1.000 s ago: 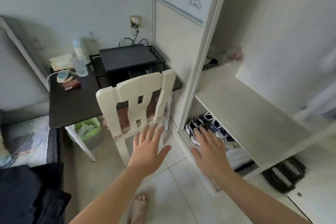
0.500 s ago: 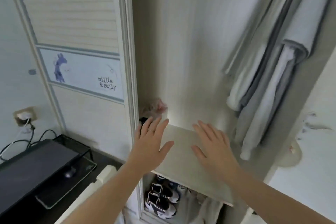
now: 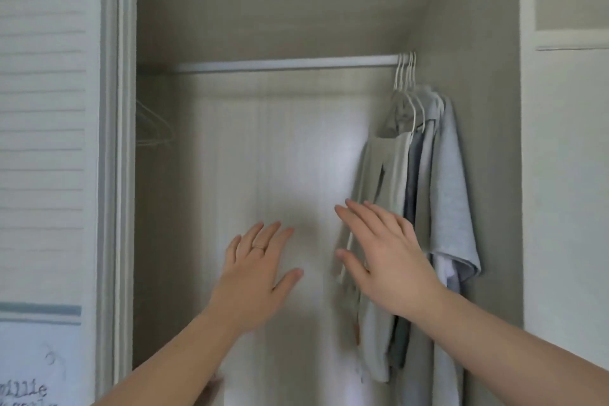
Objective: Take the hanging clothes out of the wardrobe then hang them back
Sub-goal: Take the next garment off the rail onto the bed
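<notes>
Both hands are raised in front of the open wardrobe (image 3: 296, 10) and nothing is held. The left hand (image 3: 257, 277) is shown with fingers (image 3: 263, 237) spread loosely and a thin ring worn on one of them; the right hand (image 3: 385, 260) is extended flat, its fingers slightly parted, just beside the hanging clothes (image 3: 425, 224), though contact cannot be confirmed because of blur.

The clothes are bunched at the far right end of the rail (image 3: 283, 63), against the right wall of the wardrobe. They are carried on thin white hangers (image 3: 406, 71) whose hooks are crowded together on the rail. A few bare wire hangers (image 3: 153, 125) are dimly seen at the left end.

The step in hand appears to be the reach for the first garment. It would be done best if the hooks were gathered at the rail rather than the cloth being pulled, so that nothing slides off a hanger. The hooks should be lifted clear of the rail before being drawn outward, with the other hand kept under the hanging fabric.

The garments seem to be soft jersey knit in pale grey, sage and white, draped in long limp folds. The rail is a smooth, pale round bar; the back panel is pale and finely grooved.
</notes>
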{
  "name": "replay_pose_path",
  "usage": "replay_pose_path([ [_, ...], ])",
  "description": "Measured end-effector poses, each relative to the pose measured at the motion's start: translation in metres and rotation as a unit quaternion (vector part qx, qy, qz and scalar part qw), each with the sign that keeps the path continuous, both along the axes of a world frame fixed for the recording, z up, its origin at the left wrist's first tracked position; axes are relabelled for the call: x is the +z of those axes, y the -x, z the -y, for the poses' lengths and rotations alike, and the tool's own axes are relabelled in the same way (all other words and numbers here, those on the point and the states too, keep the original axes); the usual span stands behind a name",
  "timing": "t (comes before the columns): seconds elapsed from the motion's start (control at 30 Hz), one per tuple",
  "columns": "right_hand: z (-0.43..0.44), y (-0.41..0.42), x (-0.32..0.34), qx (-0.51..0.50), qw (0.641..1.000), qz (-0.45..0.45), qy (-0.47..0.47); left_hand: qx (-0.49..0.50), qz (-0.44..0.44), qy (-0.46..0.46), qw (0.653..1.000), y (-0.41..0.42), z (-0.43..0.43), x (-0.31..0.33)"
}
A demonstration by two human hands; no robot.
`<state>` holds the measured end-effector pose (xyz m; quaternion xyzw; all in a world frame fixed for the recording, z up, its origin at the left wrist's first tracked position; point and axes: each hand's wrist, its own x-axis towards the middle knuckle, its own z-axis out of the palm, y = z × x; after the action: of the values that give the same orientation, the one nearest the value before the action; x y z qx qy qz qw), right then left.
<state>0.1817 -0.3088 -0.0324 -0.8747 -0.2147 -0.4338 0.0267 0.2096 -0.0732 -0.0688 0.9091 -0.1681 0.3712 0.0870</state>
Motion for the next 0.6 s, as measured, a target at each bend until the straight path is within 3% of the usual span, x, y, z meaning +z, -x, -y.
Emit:
replay_pose_path([
  [0.4, 0.033, -0.07, 0.138, -0.11, 0.985, 0.124, 0.046, -0.09, 0.013, 0.038, 0.995, -0.153, 0.08, 0.1],
  [0.6, 0.038, -0.091, 0.181, -0.176, 0.975, 0.126, 0.05, -0.17, 0.014, 0.107, 0.979, -0.209, 0.118, 0.133],
])
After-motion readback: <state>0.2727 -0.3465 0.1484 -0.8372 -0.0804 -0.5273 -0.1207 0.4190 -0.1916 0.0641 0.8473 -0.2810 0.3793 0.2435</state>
